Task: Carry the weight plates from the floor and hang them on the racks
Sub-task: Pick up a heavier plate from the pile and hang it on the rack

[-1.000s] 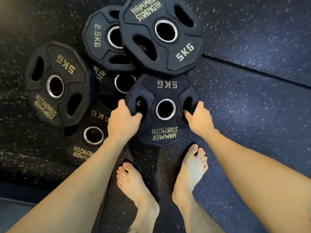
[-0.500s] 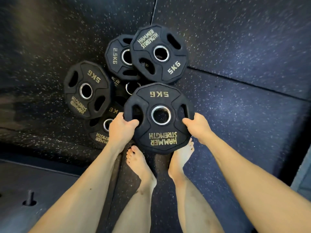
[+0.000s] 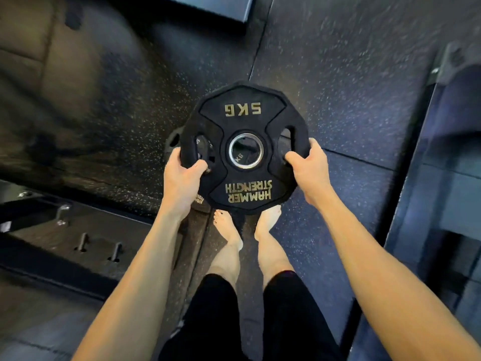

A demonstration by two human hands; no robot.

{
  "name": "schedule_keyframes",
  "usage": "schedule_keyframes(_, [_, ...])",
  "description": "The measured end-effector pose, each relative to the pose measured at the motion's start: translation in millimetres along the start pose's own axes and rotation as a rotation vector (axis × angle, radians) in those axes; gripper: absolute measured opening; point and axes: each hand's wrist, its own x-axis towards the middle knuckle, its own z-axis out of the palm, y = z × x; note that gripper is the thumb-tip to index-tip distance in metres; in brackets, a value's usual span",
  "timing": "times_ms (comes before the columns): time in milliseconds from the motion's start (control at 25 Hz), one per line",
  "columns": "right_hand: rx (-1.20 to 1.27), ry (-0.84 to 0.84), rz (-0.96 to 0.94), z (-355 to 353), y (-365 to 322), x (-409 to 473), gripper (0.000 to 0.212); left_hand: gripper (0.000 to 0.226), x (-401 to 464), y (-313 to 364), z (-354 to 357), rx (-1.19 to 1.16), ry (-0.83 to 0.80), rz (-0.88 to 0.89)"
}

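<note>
**Five-kilo plate up off the floor, both hands on it**

Nearest the camera, black shorts (image 3: 250, 321) and two bare forearms reach forward. Below them, two bare feet (image 3: 229, 227) stand on the speckled rubber floor (image 3: 338, 113).

Now the hands. The left hand (image 3: 181, 175) has its grip clamped on the left edge of the weight plate (image 3: 244, 149), thumb hooked into the left handle slot, fingers wrapped round behind the rim. The right hand (image 3: 309, 171) mirrors it: grip clamped on the right edge, thumb across the face by the right slot, fingers curled out of sight behind.

The plate itself is held in the air between the two hands, above the feet, its face turned up to the camera. It is black, many-sided, with a silver metal ring round the centre hole. The gold lettering reads upside down from here: "5KG" on the far panel, "HAMMER STRENGTH" on the near one.

Through the centre hole, a scrap of another plate on the floor (image 3: 240, 157) shows, with "KG" readable on it; a digit before it cannot be made out. More dark plate edges peek out beside the left hand.

To the left, a dark metal base (image 3: 78, 241) with short upright pegs. To the right, a dark blurred frame (image 3: 442, 178). Farthest off, at the top edge, a dark flat block (image 3: 221, 6).
</note>
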Motion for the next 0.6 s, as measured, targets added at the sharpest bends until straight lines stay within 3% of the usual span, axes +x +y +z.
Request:
schedule_keyframes(80, [0.072,-0.009,-0.088,-15,-47,-47,0.018,0.018,-48,42,-22,-0.174,0.005,0.050])
schedule_keyframes(200, [0.168,-0.022,-0.195,-37,-114,-120,0.018,0.038,-120,102,-58,-0.407,-0.005,0.126])
schedule_keyframes(360, [0.197,-0.049,-0.348,-54,-179,-199,0.029,0.034,-205,147,-98,-0.451,0.067,0.308])
schedule_keyframes(600, [0.149,-0.239,-0.594,-58,-231,-266,0.038,0.037,-303,155,-134,-0.573,0.366,0.399])
